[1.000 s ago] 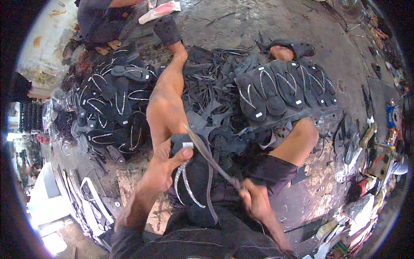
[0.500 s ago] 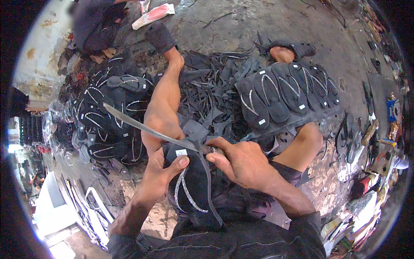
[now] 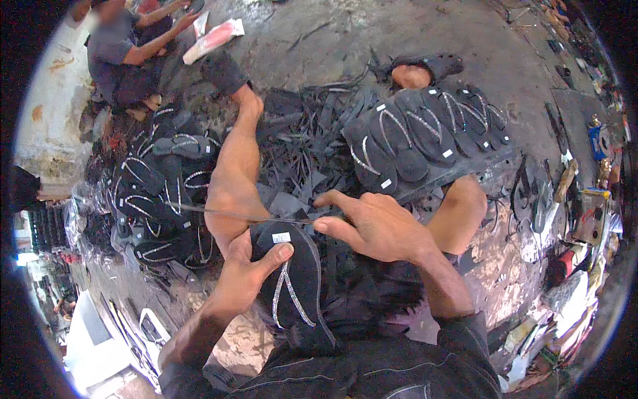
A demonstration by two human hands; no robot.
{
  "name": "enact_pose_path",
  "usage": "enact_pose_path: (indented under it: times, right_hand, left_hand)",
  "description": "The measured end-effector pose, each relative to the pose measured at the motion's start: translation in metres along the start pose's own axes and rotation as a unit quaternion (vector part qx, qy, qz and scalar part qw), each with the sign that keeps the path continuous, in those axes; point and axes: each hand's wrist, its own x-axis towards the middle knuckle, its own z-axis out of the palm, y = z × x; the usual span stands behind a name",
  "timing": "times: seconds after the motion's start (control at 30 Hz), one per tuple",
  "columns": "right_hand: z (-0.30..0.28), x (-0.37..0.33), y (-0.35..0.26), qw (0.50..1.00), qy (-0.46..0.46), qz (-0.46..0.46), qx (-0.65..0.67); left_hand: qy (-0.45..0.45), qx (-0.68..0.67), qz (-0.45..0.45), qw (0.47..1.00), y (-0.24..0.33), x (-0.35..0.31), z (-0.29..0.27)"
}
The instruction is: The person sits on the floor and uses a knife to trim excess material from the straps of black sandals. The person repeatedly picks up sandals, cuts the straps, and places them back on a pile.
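My left hand [image 3: 247, 276] grips a black flip-flop [image 3: 297, 292] near its toe end, thumb on top beside a small white label. The sandal has a V-shaped strap set with glittering stones, and its heel end is toward my body. Across the toe end lies a long, thin knife [image 3: 226, 214], seen nearly edge-on. Its blade reaches left over my knee, and its other end runs between the thumb and forefinger of my right hand [image 3: 379, 229]. That hand is closed around the knife's hidden handle, forefinger stretched forward.
Dark offcuts [image 3: 302, 133] cover the floor between my legs. Rows of flip-flops [image 3: 425, 136] lie on a dark sheet at the right; more flip-flops [image 3: 156, 186] are piled at the left. Another person [image 3: 126, 56] sits at the far left, near a pink-and-white packet [image 3: 216, 41].
A dark strip that hung along the flip-flop's right edge is gone from there. The knife has turned from broadside to nearly edge-on. My view has shifted, showing more of the other person.
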Motion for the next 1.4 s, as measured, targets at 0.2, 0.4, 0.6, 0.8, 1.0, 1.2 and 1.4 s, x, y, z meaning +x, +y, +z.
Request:
enact_pose_path:
  times: [0.2,0.4,0.6,0.8,1.0,1.2,1.4]
  right_hand:
    - [0.045,0.014,0.063,0.949,0.225,0.050,0.215]
    - [0.035,-0.080,0.068,0.853,0.404,0.133,0.304]
    - [0.089,-0.165,0.016,0.946,0.249,0.093,0.184]
    - [0.122,-0.204,0.014,0.954,0.203,0.178,0.131]
    - [0.074,-0.122,0.036,0.967,0.212,0.128,0.055]
    - [0.039,-0.076,0.019,0.984,0.153,0.080,0.050]
    - [0.046,-0.049,-0.006,0.988,0.095,0.072,0.093]
  left_hand:
    - [0.280,0.129,0.237,0.921,0.024,0.031,0.035]
    - [0.165,-0.261,0.340,0.888,0.012,0.026,0.062]
    - [0.007,-0.454,0.201,0.868,-0.009,0.038,0.082]
    - [0.008,-0.452,0.177,0.874,-0.024,0.035,0.092]
    - [0.029,-0.382,0.136,0.914,-0.056,0.036,0.081]
    - [0.043,-0.363,0.162,0.917,-0.078,0.029,0.075]
    - [0.069,-0.239,0.175,0.953,-0.085,0.011,0.049]
